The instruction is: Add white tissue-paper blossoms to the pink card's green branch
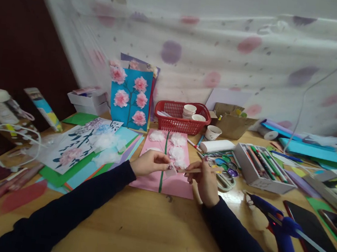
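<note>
Over a pink sheet (pixel 176 189) on the table, my left hand (pixel 151 163) pinches a small pale piece of paper (pixel 171 170). My right hand (pixel 204 182) grips a thin light stick (pixel 192 170) whose dark tip points left at that paper. The sheet bears a green stem (pixel 161 181) and several white fluffy blossoms (pixel 177 155). Part of the sheet is hidden behind both hands.
Behind stand a blue card with pink flowers (pixel 131 98) and a red basket (pixel 181 124) holding cups. At right are a box of markers (pixel 265 168), paint pots (pixel 226 164) and a blue glue gun (pixel 283 234). Coloured papers (pixel 76 168) lie at left.
</note>
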A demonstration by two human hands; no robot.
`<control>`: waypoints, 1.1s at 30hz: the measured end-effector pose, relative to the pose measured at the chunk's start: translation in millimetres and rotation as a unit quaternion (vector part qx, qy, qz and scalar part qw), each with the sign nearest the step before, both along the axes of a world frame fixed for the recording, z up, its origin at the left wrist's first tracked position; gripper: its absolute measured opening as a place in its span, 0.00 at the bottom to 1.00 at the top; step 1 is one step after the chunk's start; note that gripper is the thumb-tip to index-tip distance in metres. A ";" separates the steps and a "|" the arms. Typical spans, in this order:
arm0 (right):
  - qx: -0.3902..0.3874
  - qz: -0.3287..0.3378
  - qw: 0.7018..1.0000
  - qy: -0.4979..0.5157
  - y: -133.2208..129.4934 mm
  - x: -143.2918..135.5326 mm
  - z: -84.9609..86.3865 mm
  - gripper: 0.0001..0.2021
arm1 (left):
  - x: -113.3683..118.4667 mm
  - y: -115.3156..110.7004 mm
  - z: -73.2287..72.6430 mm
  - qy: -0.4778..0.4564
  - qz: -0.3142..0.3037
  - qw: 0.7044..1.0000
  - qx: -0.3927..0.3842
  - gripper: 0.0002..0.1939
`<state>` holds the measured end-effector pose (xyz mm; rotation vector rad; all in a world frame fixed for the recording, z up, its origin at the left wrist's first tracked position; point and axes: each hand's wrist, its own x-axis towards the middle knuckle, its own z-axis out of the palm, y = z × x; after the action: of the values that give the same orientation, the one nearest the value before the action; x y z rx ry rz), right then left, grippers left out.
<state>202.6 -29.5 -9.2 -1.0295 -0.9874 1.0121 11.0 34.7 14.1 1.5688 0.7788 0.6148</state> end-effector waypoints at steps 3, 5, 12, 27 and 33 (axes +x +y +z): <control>-0.017 0.014 1.000 -0.001 1.3 1.6 -1.2 0.33 | 12.1 0.6 -13.1 -0.018 0.017 0.998 -0.052 0.13; -0.029 0.025 0.999 0.001 2.0 1.6 -1.7 0.33 | 14.8 0.7 -18.8 -0.026 0.009 0.997 -0.073 0.13; -0.043 0.036 0.998 0.010 4.7 1.9 -8.2 0.30 | 12.7 3.1 -25.4 -0.030 -0.023 0.995 -0.096 0.14; -0.043 0.022 0.999 -0.007 7.8 8.8 -9.5 0.30 | 9.4 3.4 -29.9 -0.074 -0.101 0.974 -0.189 0.24; -0.018 -0.089 0.996 -0.006 8.1 14.5 -7.2 0.28 | 6.9 1.4 -26.5 -0.088 -0.112 0.975 -0.172 0.24</control>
<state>217.1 -21.4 -16.4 -1.1333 -0.8722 0.8798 17.9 36.1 -12.3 1.2417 0.5321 0.4209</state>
